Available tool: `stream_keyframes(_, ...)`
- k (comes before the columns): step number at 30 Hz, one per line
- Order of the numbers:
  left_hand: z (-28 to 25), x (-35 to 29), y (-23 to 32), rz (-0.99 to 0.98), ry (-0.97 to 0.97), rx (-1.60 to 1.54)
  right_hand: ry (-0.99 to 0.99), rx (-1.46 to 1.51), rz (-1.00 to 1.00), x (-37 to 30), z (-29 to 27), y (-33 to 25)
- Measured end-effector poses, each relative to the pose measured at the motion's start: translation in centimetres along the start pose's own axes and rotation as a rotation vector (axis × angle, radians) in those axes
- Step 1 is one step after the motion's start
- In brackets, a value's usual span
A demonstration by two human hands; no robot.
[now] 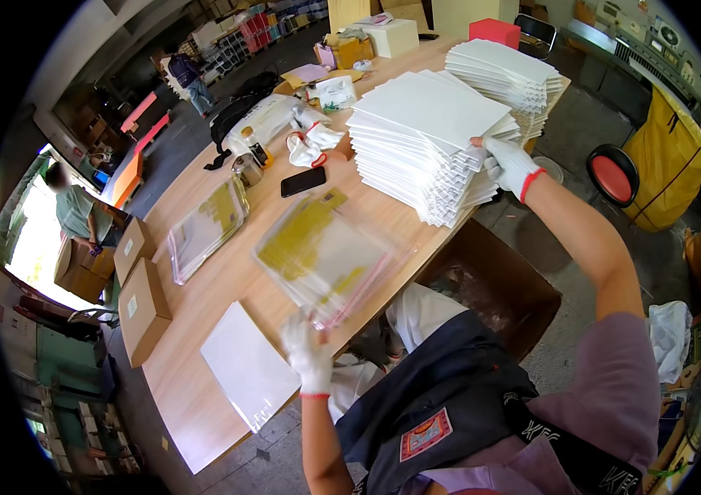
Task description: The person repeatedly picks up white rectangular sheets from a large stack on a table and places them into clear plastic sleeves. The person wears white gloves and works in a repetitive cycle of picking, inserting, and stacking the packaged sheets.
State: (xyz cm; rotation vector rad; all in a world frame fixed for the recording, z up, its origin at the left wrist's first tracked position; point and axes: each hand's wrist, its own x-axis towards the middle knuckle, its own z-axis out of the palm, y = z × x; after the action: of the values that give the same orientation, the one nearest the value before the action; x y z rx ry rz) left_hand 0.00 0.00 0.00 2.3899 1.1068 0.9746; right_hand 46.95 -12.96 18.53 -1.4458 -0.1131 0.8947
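Observation:
My left hand [306,355], in a white glove, holds the near corner of a clear plastic bag [325,256] with yellow print, lifted just above the wooden table [193,388]. My right hand [511,165], also gloved, grips the edge of the top white sheet on a tall stack of white sheets [424,140] at the table's right side. A second stack of white sheets [507,78] stands behind it.
A flat white sheet in a clear sleeve [247,371] lies near the front edge. A pile of clear bags [206,227], a black phone [302,181], spare gloves [309,144] and brown boxes [142,309] lie left. An open carton [499,289] and a red stool [613,175] stand right. A person [78,214] stands far left.

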Motion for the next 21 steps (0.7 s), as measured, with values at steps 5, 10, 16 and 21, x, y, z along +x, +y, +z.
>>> stream_keyframes(5, 3.5, 1.8, 3.8, 0.248, -0.25, 0.356, -0.272, 0.212, 0.106, -4.8, -0.7, 2.9)
stream_keyframes(10, 4.2, 5.8, 4.6, 0.12, -0.447, 0.519, -0.08, 0.214, -0.242, -2.3, -5.3, 5.0)
stream_keyframes(16, 6.4, 7.6, 4.0, -0.058, -0.507, 0.568, -0.445, 0.258, -0.264, -6.8, -6.4, 7.4)
stream_keyframes(21, 5.5, 9.7, 2.7, -0.056, -0.524, 0.541, -0.748, 0.341, 0.102, -9.1, -5.8, 13.4)
